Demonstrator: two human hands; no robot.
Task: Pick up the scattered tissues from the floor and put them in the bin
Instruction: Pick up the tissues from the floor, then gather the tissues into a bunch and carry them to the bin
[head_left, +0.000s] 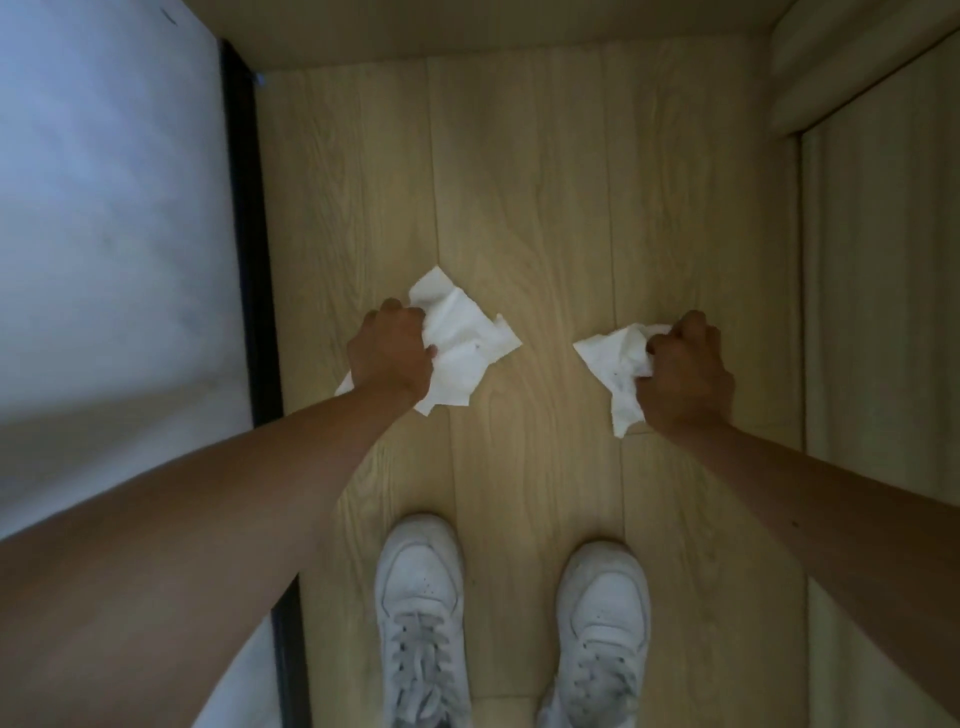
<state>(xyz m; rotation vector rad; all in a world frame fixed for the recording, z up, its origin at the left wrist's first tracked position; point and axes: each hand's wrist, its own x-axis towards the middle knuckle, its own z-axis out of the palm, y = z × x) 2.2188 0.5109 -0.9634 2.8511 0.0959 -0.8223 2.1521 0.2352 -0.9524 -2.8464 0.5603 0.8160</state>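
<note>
Both my arms reach down over a light wooden floor (545, 208). My left hand (389, 348) is closed around a crumpled white tissue (462, 338) that spreads out to the right of the fist. My right hand (685, 374) is closed around a second white tissue (618, 374), which sticks out to the left and below the fist. Whether the tissues still touch the floor I cannot tell. No bin is in view.
My two white sneakers (421, 608) (602, 623) stand on the floor below the hands. A white bed or mattress (104, 208) with a black frame edge (249, 260) fills the left side. Wooden cabinet doors (883, 260) line the right, a wooden panel the far end.
</note>
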